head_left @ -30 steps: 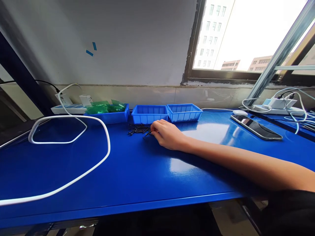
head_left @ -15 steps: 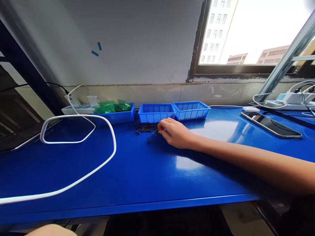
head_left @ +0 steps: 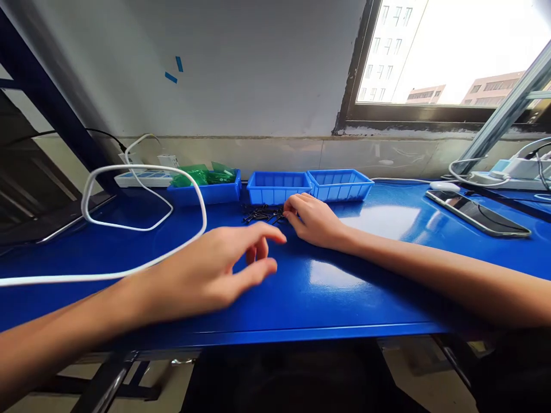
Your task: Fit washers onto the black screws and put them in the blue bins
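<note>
A pile of black screws [head_left: 260, 215] lies on the blue table [head_left: 275, 310] in front of the bins. My right hand [head_left: 312, 221] rests at the right side of this pile, thumb and fingers pinched on a screw that partly shows at the fingertips. Nearer to me, my left hand [head_left: 228, 267] hovers over the table with thumb and index finger apart and nothing between them. Behind the pile stand two blue plastic bins, the middle bin [head_left: 279, 198] and the right bin [head_left: 342, 192].
Green plastic bags [head_left: 198, 175] fill a third blue bin [head_left: 210, 194] at the left. A white cable [head_left: 204, 212] loops up over the table's left side, close to my left forearm. A phone [head_left: 477, 213] lies at the right, near a power strip [head_left: 523, 172].
My left hand has come in from the lower left to the middle of the table. My right hand stays at the screws. The lone screw in front of the pile no longer shows.
</note>
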{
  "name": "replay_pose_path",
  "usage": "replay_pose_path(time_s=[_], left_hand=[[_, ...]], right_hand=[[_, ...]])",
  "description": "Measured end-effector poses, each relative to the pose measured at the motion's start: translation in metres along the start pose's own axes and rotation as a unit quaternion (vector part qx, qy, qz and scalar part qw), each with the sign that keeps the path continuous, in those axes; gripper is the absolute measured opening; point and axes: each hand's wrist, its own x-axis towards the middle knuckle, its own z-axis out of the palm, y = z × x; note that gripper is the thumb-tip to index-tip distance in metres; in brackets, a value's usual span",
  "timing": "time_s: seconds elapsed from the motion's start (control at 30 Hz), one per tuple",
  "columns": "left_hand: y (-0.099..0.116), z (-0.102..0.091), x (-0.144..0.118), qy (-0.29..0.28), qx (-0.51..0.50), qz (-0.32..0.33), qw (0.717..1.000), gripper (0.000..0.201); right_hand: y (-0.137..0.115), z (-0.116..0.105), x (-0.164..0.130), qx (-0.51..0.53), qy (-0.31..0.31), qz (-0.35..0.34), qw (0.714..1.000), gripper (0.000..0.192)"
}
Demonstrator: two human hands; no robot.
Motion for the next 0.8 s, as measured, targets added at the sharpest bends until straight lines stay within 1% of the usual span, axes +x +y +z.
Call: replay_pose_path(time_s=[0.07,0.1,0.17,0.23,0.27,0.33,0.4,0.5,0.67,0.8], left_hand=[[0.003,-0.003,0.031,0.041,-0.011,-0.006,0.999,0.041],[0.002,-0.002,0.046,0.053,-0.008,-0.022,0.998,0.04],[-0.005,0.004,0.07,0.048,0.019,-0.033,0.998,0.038],[-0.012,0.012,0.084,0.047,0.061,-0.01,0.997,0.033],[-0.014,0.015,0.087,0.057,0.084,0.005,0.995,0.031],[-0.017,0.017,0.089,0.079,0.121,0.024,0.989,0.031],[-0.016,0.017,0.087,0.094,0.139,0.017,0.986,0.031],[-0.014,0.016,0.082,0.096,0.133,0.001,0.986,0.028],[-0.015,0.015,0.082,0.092,0.115,0.036,0.989,0.025],[-0.016,0.017,0.082,0.096,0.12,0.042,0.987,0.024]], right_hand=[[0.0,-0.001,0.001,-0.005,0.02,0.025,0.999,0.012],[0.001,-0.001,0.002,-0.006,0.028,0.041,0.999,0.013],[0.003,-0.002,0.003,-0.006,0.042,0.067,0.997,0.015],[0.005,-0.003,0.004,-0.007,0.049,0.08,0.996,0.016],[0.005,-0.003,0.003,-0.009,0.05,0.08,0.996,0.016],[0.006,-0.003,0.002,-0.011,0.046,0.071,0.996,0.016],[0.007,-0.002,0.001,-0.011,0.038,0.051,0.998,0.016],[0.007,-0.001,0.0,-0.01,0.035,0.016,0.999,0.016],[0.006,-0.001,0.0,-0.008,0.026,-0.001,1.0,0.016],[0.006,-0.002,-0.001,-0.003,0.013,-0.017,1.0,0.012]])
